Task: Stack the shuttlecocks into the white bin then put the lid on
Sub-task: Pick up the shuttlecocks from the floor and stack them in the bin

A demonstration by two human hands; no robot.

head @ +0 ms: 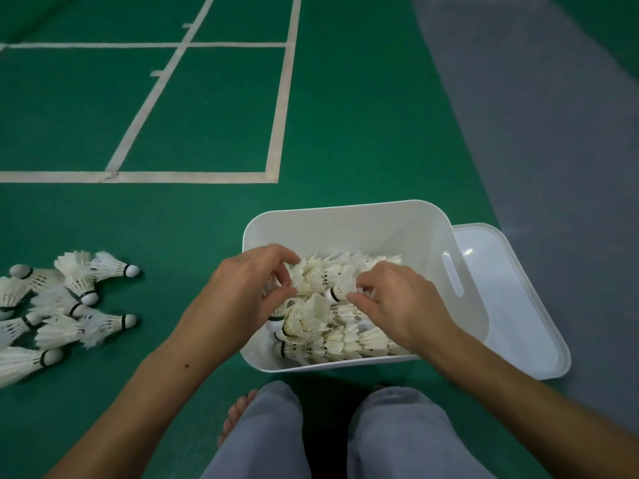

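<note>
The white bin (345,223) stands on the green floor in front of my knees, with rows of stacked white shuttlecocks (332,330) lying inside it. Both hands are inside the bin. My left hand (242,288) pinches the feather end of a shuttlecock row at the bin's left side. My right hand (397,299) grips a shuttlecock (337,292) near its black-banded cork. A loose pile of shuttlecocks (65,305) lies on the floor to the left. The translucent white lid (518,305) lies flat on the floor, partly under the bin's right side.
White court lines (273,143) cross the green floor beyond the bin. A grey floor strip (553,133) runs along the right. My knees in grey trousers (269,433) and a bare foot (238,416) are right before the bin.
</note>
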